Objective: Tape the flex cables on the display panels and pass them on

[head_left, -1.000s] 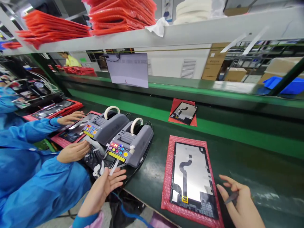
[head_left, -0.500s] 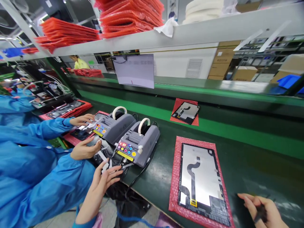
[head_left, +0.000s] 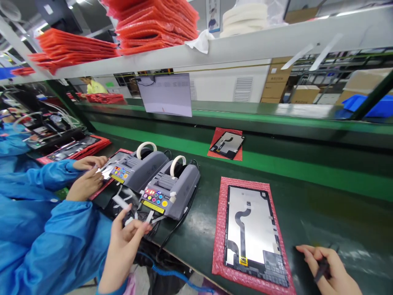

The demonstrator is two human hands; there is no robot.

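Observation:
My left hand (head_left: 124, 241) is at the front of the nearer grey tape dispenser (head_left: 172, 190). Its fingers are curled, with the fingertips at a short strip of white tape (head_left: 149, 216) that hangs from the dispenser's mouth. My right hand (head_left: 328, 266) rests low over the bench at the right, closed around black tweezers (head_left: 321, 269) partly hidden by the fingers. Between the hands a tablet screen panel (head_left: 258, 229) lies back side up on pink bubble wrap (head_left: 218, 229). A dark flex cable (head_left: 242, 233) runs down its silvery back.
A second dispenser (head_left: 139, 166) stands at the left, beside a co-worker's hands (head_left: 86, 180) and blue sleeves. Another panel (head_left: 229, 144) lies on a red sheet farther back. Overhead, a shelf (head_left: 172, 57) carries red bubble bags (head_left: 156, 28) and white tape rolls (head_left: 244, 18).
My left hand has curled its spread fingers in toward the tape strip. The co-worker's hands have drawn together over their panel. The view has shifted slightly; my right hand keeps its grip.

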